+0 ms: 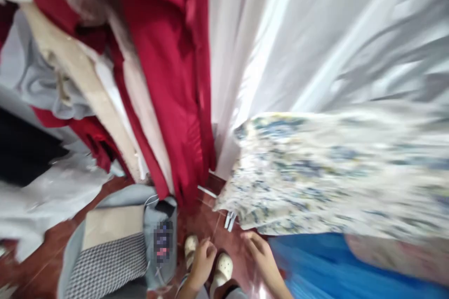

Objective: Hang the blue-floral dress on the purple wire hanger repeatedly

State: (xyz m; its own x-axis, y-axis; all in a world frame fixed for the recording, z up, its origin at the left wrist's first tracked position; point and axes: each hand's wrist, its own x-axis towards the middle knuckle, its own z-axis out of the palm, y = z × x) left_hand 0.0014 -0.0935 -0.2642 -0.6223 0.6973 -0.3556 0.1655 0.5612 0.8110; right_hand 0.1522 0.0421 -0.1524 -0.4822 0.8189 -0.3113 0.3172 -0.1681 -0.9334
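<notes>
My left hand [202, 261] is low in the middle of the view, fingers curled loosely, above my white slippers [223, 268]. My right hand [261, 254] is just right of it, fingers bent near the lower edge of a floral cloth [315, 172]. The picture is blurred, so I cannot make out anything held in either hand. A thin clear strand seems to run between the hands. Red fabric [168, 79] hangs straight ahead, and white curtain cloth [298, 32] hangs to its right.
A grey basket [75, 247] with folded beige and checked cloths stands at lower left on the red-brown floor [49, 252]. White and dark cloths lie at left. Blue fabric [315, 266] spreads at lower right. A beige strip leans among the hanging clothes.
</notes>
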